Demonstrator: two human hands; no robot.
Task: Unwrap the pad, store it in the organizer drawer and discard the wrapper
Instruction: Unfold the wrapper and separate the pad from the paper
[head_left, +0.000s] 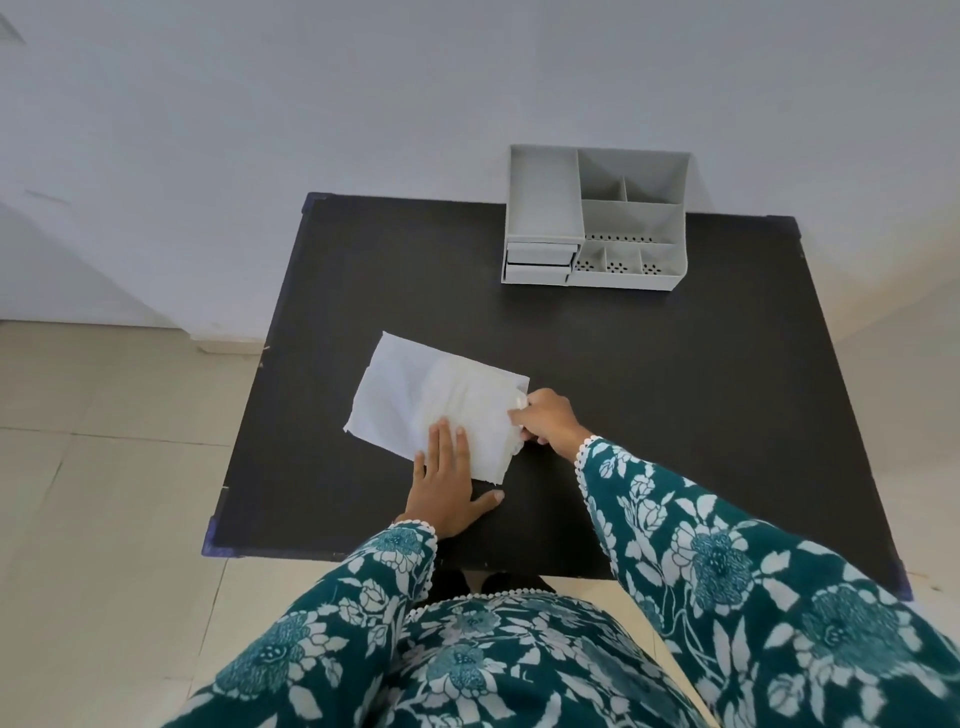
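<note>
A black table (649, 389) fills the middle of the frame, set against a pale wall. Just left of centre, an opened white wrapper (395, 395) lies flat on it, with the cream pad (467, 410) resting on its right half. No brand, label or writing can be read on the wrapper, the pad or anything else in view.

The left hand (447, 488) lies open and flat, palm down, its fingers pressing on the lower edge of the pad and wrapper and its thumb spread out to the right on the table. The right hand (545, 421) is closed in a pinch at the right edge of the pad, gripping a small bit of white material there; whether that bit belongs to the pad or the wrapper I cannot tell.

In the upper right of the frame a grey organizer (595, 218) stands at the table's far edge, with open compartments on top and two small drawers (537, 262) at its lower left, both pushed in. Teal floral sleeves (727, 545) cover both arms.
</note>
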